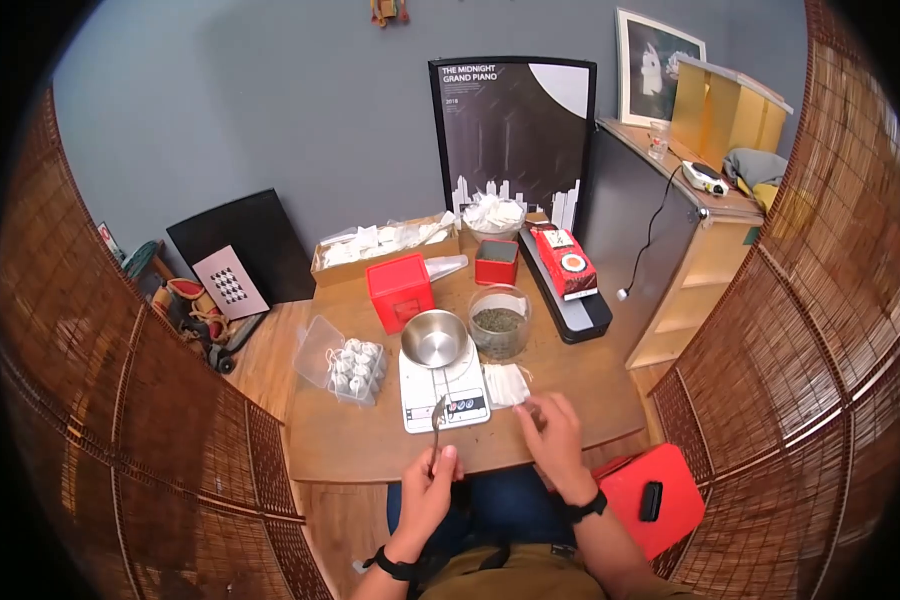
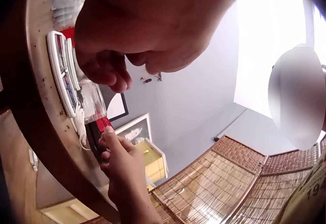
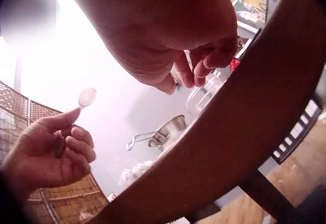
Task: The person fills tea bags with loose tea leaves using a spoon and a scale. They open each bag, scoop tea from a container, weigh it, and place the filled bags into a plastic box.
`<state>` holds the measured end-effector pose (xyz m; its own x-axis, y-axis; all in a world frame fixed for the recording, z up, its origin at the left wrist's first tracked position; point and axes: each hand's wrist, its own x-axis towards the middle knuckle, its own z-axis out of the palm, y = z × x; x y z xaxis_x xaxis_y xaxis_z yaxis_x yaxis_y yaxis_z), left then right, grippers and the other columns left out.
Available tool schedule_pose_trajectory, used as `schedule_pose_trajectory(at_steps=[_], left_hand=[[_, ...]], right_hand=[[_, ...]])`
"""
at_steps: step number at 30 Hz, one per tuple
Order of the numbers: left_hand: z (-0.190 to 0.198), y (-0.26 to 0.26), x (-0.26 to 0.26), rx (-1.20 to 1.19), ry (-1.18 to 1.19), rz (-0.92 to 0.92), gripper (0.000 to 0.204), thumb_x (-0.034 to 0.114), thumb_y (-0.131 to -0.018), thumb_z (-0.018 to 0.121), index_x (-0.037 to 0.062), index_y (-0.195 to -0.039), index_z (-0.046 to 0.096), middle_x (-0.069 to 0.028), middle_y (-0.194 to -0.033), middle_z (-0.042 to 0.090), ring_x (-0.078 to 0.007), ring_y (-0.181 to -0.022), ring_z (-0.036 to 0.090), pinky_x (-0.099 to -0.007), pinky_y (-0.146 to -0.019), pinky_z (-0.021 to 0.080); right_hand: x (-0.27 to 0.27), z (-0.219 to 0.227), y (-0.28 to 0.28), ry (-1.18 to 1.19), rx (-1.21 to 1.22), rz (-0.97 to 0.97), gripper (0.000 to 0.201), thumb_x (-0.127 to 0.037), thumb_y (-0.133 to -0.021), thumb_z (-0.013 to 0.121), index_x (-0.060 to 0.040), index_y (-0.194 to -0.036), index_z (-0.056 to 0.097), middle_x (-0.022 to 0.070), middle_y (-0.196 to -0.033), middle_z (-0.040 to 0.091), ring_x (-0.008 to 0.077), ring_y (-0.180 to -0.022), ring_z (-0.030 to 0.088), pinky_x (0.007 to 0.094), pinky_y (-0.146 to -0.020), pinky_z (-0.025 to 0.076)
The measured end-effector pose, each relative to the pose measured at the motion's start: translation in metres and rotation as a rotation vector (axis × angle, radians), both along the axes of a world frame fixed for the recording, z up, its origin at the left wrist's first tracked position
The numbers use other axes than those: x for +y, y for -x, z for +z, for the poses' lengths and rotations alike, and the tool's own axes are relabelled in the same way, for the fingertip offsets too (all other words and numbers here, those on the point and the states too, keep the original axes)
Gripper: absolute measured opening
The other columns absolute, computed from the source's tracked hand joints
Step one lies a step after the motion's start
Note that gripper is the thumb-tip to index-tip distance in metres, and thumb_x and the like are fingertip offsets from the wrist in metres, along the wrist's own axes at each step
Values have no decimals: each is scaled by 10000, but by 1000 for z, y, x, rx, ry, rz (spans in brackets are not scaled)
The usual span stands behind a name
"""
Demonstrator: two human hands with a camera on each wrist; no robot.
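Note:
My left hand (image 1: 425, 500) grips a metal spoon (image 1: 436, 430) by its handle, bowl pointing up, at the front of the scale. The right hand (image 1: 558, 445) hovers over the table's front edge with its fingers loosely curled, close by a small stack of flat white tea bags (image 1: 507, 384). On the white kitchen scale (image 1: 416, 385) sits a steel cup (image 1: 436, 342) whose wire handle points towards me. Right of it stands a clear bowl (image 1: 500, 325) of dried leaves. In the right wrist view the spoon (image 3: 87, 97) rises above the left thumb.
Filled tea bags lie in a clear plastic box (image 1: 360, 372) at left. Behind stand a red box (image 1: 400, 292), a smaller red tin (image 1: 496, 262) and a cardboard tray (image 1: 385, 248) of white bags. A red packet (image 1: 567, 262) rests on a long black device (image 1: 582, 322) at right.

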<state>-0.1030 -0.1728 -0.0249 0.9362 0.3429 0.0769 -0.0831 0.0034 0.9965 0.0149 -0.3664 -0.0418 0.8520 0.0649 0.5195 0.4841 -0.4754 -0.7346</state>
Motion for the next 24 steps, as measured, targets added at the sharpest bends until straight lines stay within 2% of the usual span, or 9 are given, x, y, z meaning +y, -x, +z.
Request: schedule_pose_trajectory(at_steps=[2, 4, 6, 9, 13, 17, 18, 21, 24], left_hand=[[-5, 0, 6, 7, 18, -55, 484, 291, -1153, 565, 80, -740, 427, -15, -702, 545, -86, -672, 467, -274, -600, 368], [-3, 0, 11, 92, 425, -248, 532, 404, -1166, 494, 125, -726, 390, 24, -678, 385, -101, -608, 330, -281, -575, 272], [2, -5, 13, 90, 565, -324, 522, 403, -1156, 489, 142, -722, 364, 40, -676, 278, -105, -596, 242, -290, -565, 224], [-9, -6, 17, 209, 718, -594, 478, 372, -1139, 469, 161, -726, 354, 59, -683, 301, -91, -582, 269, -277, -559, 232], [-24, -10, 16, 234, 847, -682, 401, 317, -1127, 465, 156, -765, 403, 81, -699, 321, -61, -581, 284, -252, -551, 238], [-29, -21, 8, 269, 800, -744, 325, 309, -1124, 484, 160, -837, 454, 95, -716, 331, -47, -584, 283, -250, -537, 235], [-24, -22, 5, 211, 656, -769, 297, 322, -1134, 470, 131, -911, 514, 79, -732, 403, -56, -595, 346, -251, -545, 276], [-26, -26, 7, 81, 295, -902, 440, 375, -1163, 412, 17, -1142, 668, -3, -805, 613, -114, -688, 564, -267, -632, 429], [-32, -25, 6, 44, 204, -898, 479, 343, -1170, 367, -8, -1039, 666, -37, -782, 599, -148, -697, 577, -301, -671, 490]], right_hand=[[-3, 16, 24, 24, 72, 53, 154, -132, -953, 802, -5, -1032, 768, 150, -953, 700, 282, -757, 665, 368, -661, 542], [-1, 13, 48, -15, 166, 161, 167, -112, -966, 792, -2, -1089, 769, 132, -1015, 730, 210, -730, 675, 319, -615, 530], [7, 10, 67, -54, 196, 300, 208, -116, -985, 783, -1, -1158, 769, 117, -1110, 753, 166, -768, 688, 295, -617, 535], [29, 19, 85, -114, 224, 429, 279, -131, -1051, 708, 5, -1293, 739, 141, -1230, 745, 208, -979, 707, 325, -832, 559], [48, 19, 91, -145, 355, 402, 311, -162, -1127, 581, 45, -1323, 703, 166, -1262, 735, 248, -1137, 681, 370, -1005, 522], [49, 22, 97, -364, 514, 404, 322, -173, -1177, 492, 47, -1297, 694, 158, -1285, 729, 210, -1032, 711, 315, -931, 553], [48, 28, 100, -350, 512, 412, 322, -173, -1177, 492, 47, -1297, 694, 158, -1285, 729, 210, -1032, 711, 315, -931, 553], [37, 34, 99, -650, 640, 341, 338, -247, -1180, 494, 58, -1173, 639, 213, -1296, 714, 229, -707, 709, 377, -594, 608], [23, 12, 82, -630, 367, 74, 317, -308, -1185, 492, -27, -1117, 624, 155, -1052, 748, 165, -718, 644, 302, -689, 558]])
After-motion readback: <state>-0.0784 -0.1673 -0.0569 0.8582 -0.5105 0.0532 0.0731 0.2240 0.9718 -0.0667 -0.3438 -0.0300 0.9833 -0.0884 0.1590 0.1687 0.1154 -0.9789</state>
